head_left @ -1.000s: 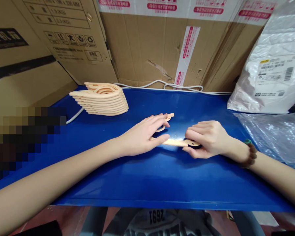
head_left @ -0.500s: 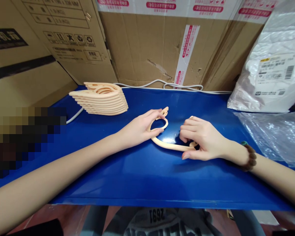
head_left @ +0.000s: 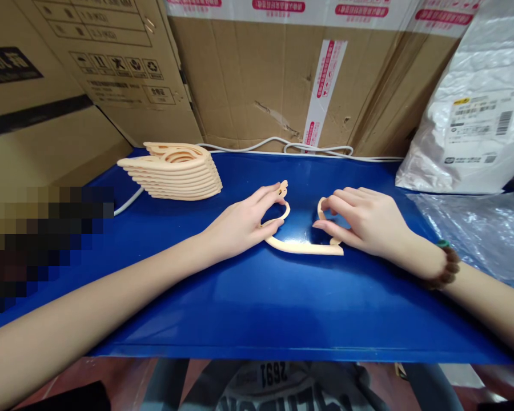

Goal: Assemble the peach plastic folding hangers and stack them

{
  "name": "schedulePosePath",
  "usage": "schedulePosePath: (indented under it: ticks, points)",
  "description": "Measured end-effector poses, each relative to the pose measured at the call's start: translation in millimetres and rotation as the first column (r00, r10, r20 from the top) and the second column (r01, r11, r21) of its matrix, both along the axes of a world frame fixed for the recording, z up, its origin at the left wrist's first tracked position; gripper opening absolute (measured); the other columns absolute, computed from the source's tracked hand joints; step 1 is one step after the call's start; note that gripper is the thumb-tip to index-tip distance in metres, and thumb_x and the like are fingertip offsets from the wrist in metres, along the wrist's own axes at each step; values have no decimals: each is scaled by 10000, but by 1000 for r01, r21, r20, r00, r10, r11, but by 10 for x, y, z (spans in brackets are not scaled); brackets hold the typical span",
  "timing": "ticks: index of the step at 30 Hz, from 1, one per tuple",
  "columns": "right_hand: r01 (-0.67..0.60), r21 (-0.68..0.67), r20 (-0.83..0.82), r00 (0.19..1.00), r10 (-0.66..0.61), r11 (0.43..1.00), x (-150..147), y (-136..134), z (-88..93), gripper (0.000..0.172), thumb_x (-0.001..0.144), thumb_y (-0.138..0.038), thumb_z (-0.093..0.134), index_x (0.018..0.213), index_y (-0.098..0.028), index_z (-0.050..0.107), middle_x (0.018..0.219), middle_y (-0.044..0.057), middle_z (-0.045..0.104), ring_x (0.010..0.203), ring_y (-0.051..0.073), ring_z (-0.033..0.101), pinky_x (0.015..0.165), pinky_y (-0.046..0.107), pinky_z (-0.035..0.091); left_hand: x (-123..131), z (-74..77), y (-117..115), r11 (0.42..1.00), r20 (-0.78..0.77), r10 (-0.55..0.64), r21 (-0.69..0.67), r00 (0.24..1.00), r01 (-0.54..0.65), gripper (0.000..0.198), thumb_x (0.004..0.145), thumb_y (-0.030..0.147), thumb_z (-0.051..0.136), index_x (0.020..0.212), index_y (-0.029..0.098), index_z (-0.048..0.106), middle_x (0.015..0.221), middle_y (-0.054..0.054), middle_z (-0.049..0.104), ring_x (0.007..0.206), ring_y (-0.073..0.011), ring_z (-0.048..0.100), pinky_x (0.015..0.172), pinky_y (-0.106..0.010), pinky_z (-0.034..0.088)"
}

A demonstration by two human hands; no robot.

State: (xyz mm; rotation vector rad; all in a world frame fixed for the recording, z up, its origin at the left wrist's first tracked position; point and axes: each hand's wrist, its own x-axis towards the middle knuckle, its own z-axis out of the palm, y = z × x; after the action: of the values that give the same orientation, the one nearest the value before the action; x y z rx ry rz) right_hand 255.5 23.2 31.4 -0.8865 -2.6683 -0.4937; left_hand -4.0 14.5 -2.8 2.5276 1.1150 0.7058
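Observation:
A thin cream-coloured plastic hanger point(head_left: 302, 248) with curved loops lies on the blue table, spanning the gap between my hands. My left hand point(head_left: 244, 224) grips its left end, with fingertips and thumb around the loop there. At the hanger's right end, my right hand point(head_left: 360, 220) has its fingers bent round the curved loop, thumb pointing left; part of that end is hidden under the hand. On the left of the table sits a neat stack of similar cream hangers point(head_left: 175, 174).
Cardboard boxes point(head_left: 248, 80) stand behind the blue table point(head_left: 240, 319). A white cable point(head_left: 252, 149) runs along the back edge. At the right are a white plastic parcel point(head_left: 462, 131) and a clear plastic bag point(head_left: 480, 228).
My right hand has moved up and slightly right, off the hanger's lower bar and onto the curved loop. The left hand and hanger have shifted only slightly.

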Motion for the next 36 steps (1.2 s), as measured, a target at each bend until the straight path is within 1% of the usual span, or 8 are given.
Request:
schedulePosePath:
  ticks: [5,11,13,17,19,24,30,36]
  points:
    - [-85,-49,65,994,88,995,-25,-8,-52,468,968,-557,403,923,-158,644,817,56,650,706,170,542,679,296,354,7,8,-12,999,-39,28,31,999,-27,300,984,302,434,1268,230,497,1505,-90,399,1392,-228,404,1090,-393,429]
    - [-245,-214,44,965,259,946,-104,-114,-76,623,881,-692,445,1076,-136,648,996,128,673,887,225,596,783,350,420,18,-7,-10,997,-77,38,72,996,-33,297,991,318,427,1266,223,489,1472,-91,430,1368,-231,432,1065,-388,452]
    - [-280,-248,35,954,298,927,-117,-142,-86,582,895,-646,476,1117,-131,633,1008,125,676,915,225,604,797,355,437,21,-10,-11,996,-82,42,78,996,-36,291,995,319,421,1259,219,490,1466,-90,436,1375,-223,422,1069,-379,448]
    - [-321,-262,5,943,333,910,-114,-161,-108,364,960,-415,494,1155,-128,605,1040,109,676,932,209,605,806,343,463,26,-18,-10,997,-83,42,61,996,-37,276,997,296,413,1246,203,487,1462,-99,444,1391,-216,400,1108,-386,408]
    - [-329,-264,-4,940,341,906,-106,-155,-111,304,955,-334,492,1159,-133,596,1048,108,677,942,207,605,811,340,473,28,-25,-7,998,-88,42,53,995,-38,273,991,275,420,1248,204,481,1479,-97,430,1388,-219,399,1120,-402,393]
    - [-338,-262,-21,938,345,904,-98,-136,-106,295,922,-265,512,1172,-130,591,1050,110,681,957,209,609,817,345,496,21,-40,7,999,-86,34,35,996,-31,276,988,288,427,1247,207,479,1496,-96,414,1368,-229,416,1110,-423,395]
    - [-344,-232,-20,937,349,910,-116,-135,-127,271,920,-184,467,1146,-135,609,1010,102,690,931,203,604,816,342,506,0,-58,32,999,-2,32,9,999,-32,276,981,306,457,1234,197,480,1410,-99,495,1311,-212,472,1082,-383,409]
    - [-356,-173,-18,933,358,918,-123,-147,-124,253,933,-145,453,1118,-108,622,970,103,697,911,204,599,792,331,516,8,-36,26,1000,-16,18,3,1000,-18,290,984,343,439,1229,201,501,1308,-78,581,1233,-229,523,1054,-393,426]
